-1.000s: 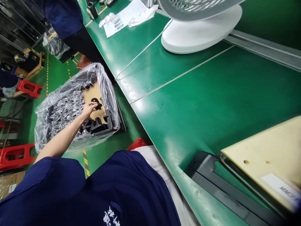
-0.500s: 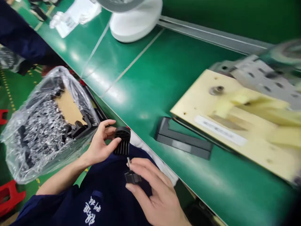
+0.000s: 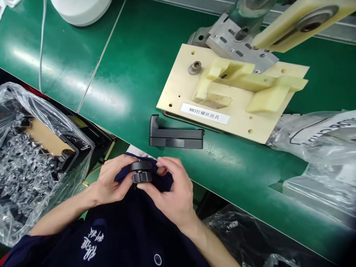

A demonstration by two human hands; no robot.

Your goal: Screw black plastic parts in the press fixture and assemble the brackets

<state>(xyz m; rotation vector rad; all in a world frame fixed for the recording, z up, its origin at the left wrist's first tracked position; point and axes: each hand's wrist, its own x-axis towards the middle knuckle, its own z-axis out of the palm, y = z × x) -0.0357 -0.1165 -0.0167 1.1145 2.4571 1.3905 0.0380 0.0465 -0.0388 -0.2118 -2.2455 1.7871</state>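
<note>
My left hand (image 3: 111, 181) pinches a black round plastic part (image 3: 142, 165) at its left side, just in front of my dark blue shirt. Against the underside of that part sits a small black knob (image 3: 142, 177). The thumb of my right hand (image 3: 176, 194) presses on the knob from below, its other fingers curled to the right of the part. No screw shaft shows on the knob. Beyond my hands, on the green table, lies a black L-shaped clamp-like piece (image 3: 176, 142).
A cream fixture plate (image 3: 178, 83) with a white label stands behind the black piece, its metal post (image 3: 233, 40) at the rear. Plastic-wrapped things (image 3: 319, 170) lie right. At left is a plastic-lined bin (image 3: 80, 144) of black parts. A white round base (image 3: 80, 11) stands at the back.
The knob with a metal screw, earlier apart in my right hand, is now up against the round part. My left hand has turned that part. The view has swung right.
</note>
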